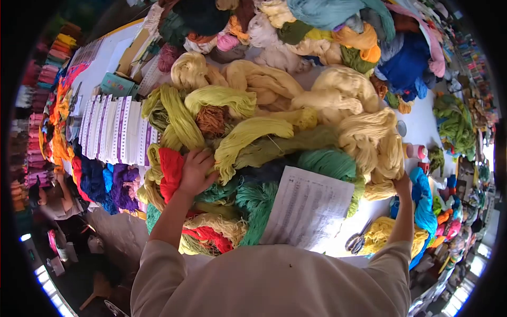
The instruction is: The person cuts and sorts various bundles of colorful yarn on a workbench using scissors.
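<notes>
My left hand [197, 170] lies with its fingers spread on the yarn pile, between a red skein [170, 171] and a yellow-green skein [248, 138]. On the right, my right hand [403, 185] touches the lower edge of a cream skein [377, 145]; its fingers are mostly hidden. A printed paper sheet [309, 203] rests over teal skeins [256, 203] close to my body. Beyond my hands are more cream skeins [264, 82] and a brown one [211, 120].
White cards with purple bands [113, 127] stand at the left. Scissors [359, 239] lie beside yellow yarn [388, 235] near my right forearm. Blue yarn [421, 203] hangs at the right. Another person [58, 198] is at the far left. Colourful skeins [406, 66] fill the back.
</notes>
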### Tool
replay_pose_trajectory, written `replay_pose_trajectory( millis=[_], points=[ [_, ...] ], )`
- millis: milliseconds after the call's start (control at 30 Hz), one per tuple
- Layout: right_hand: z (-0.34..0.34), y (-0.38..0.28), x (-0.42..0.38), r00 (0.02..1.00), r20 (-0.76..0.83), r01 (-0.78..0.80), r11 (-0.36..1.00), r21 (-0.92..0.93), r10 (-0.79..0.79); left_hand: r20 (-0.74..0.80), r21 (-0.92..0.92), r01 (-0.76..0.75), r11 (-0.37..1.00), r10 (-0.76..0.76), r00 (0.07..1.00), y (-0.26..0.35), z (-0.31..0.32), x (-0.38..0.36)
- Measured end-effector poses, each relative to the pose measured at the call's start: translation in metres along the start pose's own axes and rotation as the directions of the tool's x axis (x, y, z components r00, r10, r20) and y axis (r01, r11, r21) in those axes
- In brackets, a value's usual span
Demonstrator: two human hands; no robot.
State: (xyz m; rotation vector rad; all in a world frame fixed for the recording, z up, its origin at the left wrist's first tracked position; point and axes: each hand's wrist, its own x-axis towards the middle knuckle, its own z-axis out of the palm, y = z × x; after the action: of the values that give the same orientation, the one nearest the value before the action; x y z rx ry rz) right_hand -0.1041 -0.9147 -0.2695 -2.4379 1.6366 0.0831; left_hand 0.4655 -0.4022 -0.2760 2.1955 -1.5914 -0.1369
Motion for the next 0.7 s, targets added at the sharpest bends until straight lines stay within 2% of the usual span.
replay_pose_trajectory(
  millis=[33, 100, 133, 167, 233, 267, 333, 367, 400, 433, 467, 500, 533, 567, 600, 633, 667, 700],
  points=[
    [0.003, 0.014, -0.003, 0.996, -0.002, -0.088, 0.992, -0.089, 0.088, -0.011, 0.004, 0.009, 1.0, -0.009, 1.0, -0.002, 0.0, 0.0],
    [-0.001, 0.029, -0.019, 0.982, -0.011, -0.188, 0.977, -0.103, 0.188, -0.008, -0.018, 0.021, 1.0, -0.021, 1.0, -0.001, 0.0, 0.0],
    [-0.001, 0.035, -0.025, 0.953, -0.013, -0.3, 0.937, -0.177, 0.302, 0.002, -0.016, 0.024, 1.0, -0.024, 1.0, 0.0, -0.001, 0.002],
    [0.007, 0.049, -0.032, 0.955, -0.052, -0.296, 0.945, -0.142, 0.292, 0.006, -0.012, 0.033, 0.999, -0.033, 0.999, 0.001, -0.001, 0.004],
    [0.02, 0.065, -0.042, 0.925, -0.056, -0.377, 0.889, -0.26, 0.376, 0.019, -0.034, 0.042, 0.999, -0.042, 0.999, 0.002, 0.0, 0.005],
    [0.016, 0.05, -0.047, 0.881, 0.001, -0.454, 0.844, -0.285, 0.474, 0.026, -0.055, 0.052, 0.997, -0.05, 0.998, 0.004, -0.003, 0.006],
    [0.0, 0.005, -0.056, 0.804, -0.031, -0.567, 0.752, -0.336, 0.593, 0.025, -0.065, 0.071, 0.995, -0.069, 0.997, 0.008, -0.017, 0.013],
    [0.004, 0.0, -0.054, 0.802, -0.089, -0.596, 0.78, -0.192, 0.591, -0.008, -0.061, 0.027, 0.998, -0.028, 1.0, 0.01, -0.029, 0.02],
    [-0.002, -0.022, -0.054, 0.88, -0.195, -0.467, 0.865, -0.183, 0.433, -0.042, -0.052, -0.018, 0.999, 0.016, 0.999, 0.009, -0.042, 0.03],
    [-0.014, -0.054, -0.055, 0.917, -0.3, -0.325, 0.927, -0.187, 0.262, -0.121, 0.025, 0.066, 0.997, -0.063, 0.991, 0.005, -0.053, 0.04],
    [-0.026, -0.085, -0.048, 0.937, -0.349, -0.038, 0.993, -0.111, -0.003, -0.225, -0.052, 0.15, 0.987, -0.158, 0.961, -0.006, -0.057, 0.053],
    [-0.036, -0.122, -0.037, 0.871, -0.418, 0.263, 0.963, -0.051, -0.26, -0.323, -0.137, 0.225, 0.965, -0.258, 0.911, -0.021, -0.062, 0.071],
    [-0.038, -0.171, -0.028, 0.875, -0.391, 0.37, 0.915, 0.159, -0.286, -0.364, -0.218, 0.244, 0.945, -0.311, 0.878, -0.032, -0.069, 0.095],
    [-0.018, -0.192, -0.008, 0.881, -0.319, 0.422, 0.885, 0.194, -0.35, -0.401, -0.3, 0.253, 0.92, -0.363, 0.841, -0.048, -0.076, 0.125],
    [-0.013, -0.234, 0.01, 0.9, -0.168, 0.431, 0.773, 0.466, -0.401, -0.382, -0.075, 0.285, 0.956, -0.292, 0.877, -0.083, -0.078, 0.152],
    [-0.018, -0.291, 0.02, 0.902, -0.015, 0.367, 0.747, 0.554, -0.431, -0.413, -0.034, 0.419, 0.907, -0.394, 0.821, -0.118, -0.068, 0.175],
    [-0.003, -0.322, 0.041, 0.873, 0.031, 0.42, 0.782, 0.46, -0.486, -0.447, -0.002, 0.545, 0.838, -0.488, 0.749, -0.152, -0.057, 0.196],
    [0.024, -0.346, 0.064, 0.846, 0.047, 0.467, 0.781, 0.416, -0.531, -0.253, -0.082, 0.711, 0.699, -0.704, 0.663, -0.188, -0.055, 0.219]
  ],
)
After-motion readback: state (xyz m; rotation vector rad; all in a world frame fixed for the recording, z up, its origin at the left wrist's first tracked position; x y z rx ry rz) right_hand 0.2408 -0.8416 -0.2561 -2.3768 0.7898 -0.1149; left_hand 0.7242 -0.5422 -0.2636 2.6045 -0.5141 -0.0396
